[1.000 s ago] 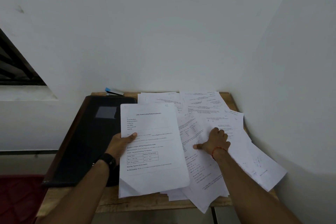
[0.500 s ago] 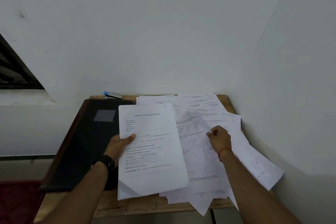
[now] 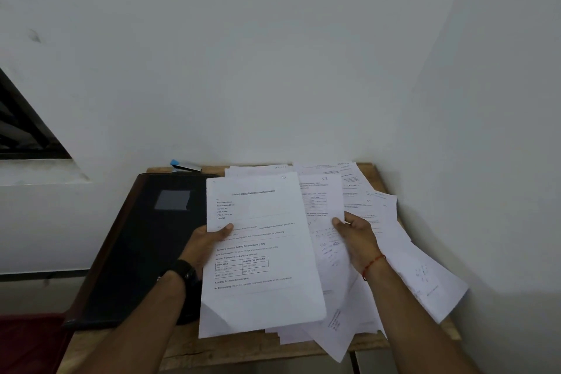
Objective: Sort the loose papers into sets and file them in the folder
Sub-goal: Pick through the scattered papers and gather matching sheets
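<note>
The folder (image 3: 136,252) lies on the left of the table (image 3: 243,349), with the stapler (image 3: 185,166) behind it at the far edge. On the right half lie the loose papers (image 3: 425,276) — between them, overlapping both, is the sheet (image 3: 261,252) in the left hand (image 3: 206,243).

A plain office corner: printed forms (image 3: 376,222), a folder (image 3: 145,252) and stapler (image 3: 185,166) on a wooden desk (image 3: 236,349)

Left hand (image 3: 209,240) pinching papers (image 3: 264,267), right hand (image 3: 356,237) pinching one sheet (image 3: 318,209)
</note>
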